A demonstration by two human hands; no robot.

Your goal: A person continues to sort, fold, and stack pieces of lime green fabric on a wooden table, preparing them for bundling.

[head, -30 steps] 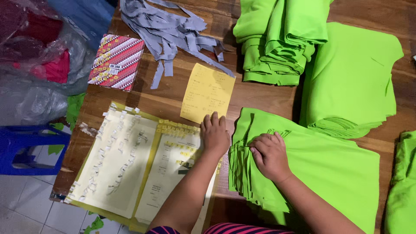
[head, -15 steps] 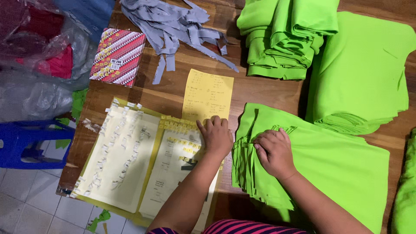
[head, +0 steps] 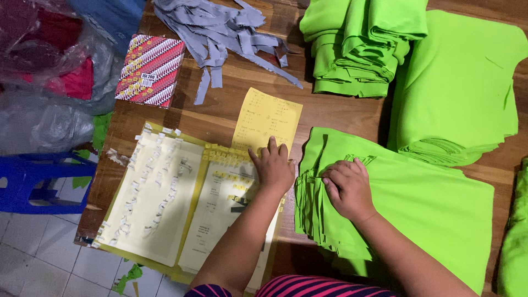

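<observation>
**Hands settling on the green stack and the label sheet**

We are looking first at the stack of cut green fabric pieces (head: 407, 214), which is lying at the near right part of the wooden table (head: 341, 113). Compared with one second ago, the stack is sitting in the same place, but our right hand (head: 347, 188) is now lying a little more to the left edge of it, with the fingers curled and the fingertips pressing into the top layers near the corner. It seems to us that the hand is separating or counting the layers, though we cannot tell whether one layer is really pinched.

Just beside the stack, on its left, our left hand (head: 273, 165) is resting flat with the fingers spread a little. It has moved slightly downward since the earlier pictures and is now covering the upper right corner of the open yellow folder (head: 165, 209), where small paper labels are stuck in rows. The fingertips are touching the lower edge of the loose yellow note (head: 268, 121). So the stack is directly under the right hand and near, but apart from, the left hand.

Further out, we are seeing more green cloth, folded (head: 363, 49) and flat (head: 456, 88), grey fabric strips (head: 231, 27), a patterned red booklet (head: 150, 70) and plastic bags (head: 44, 82).
</observation>
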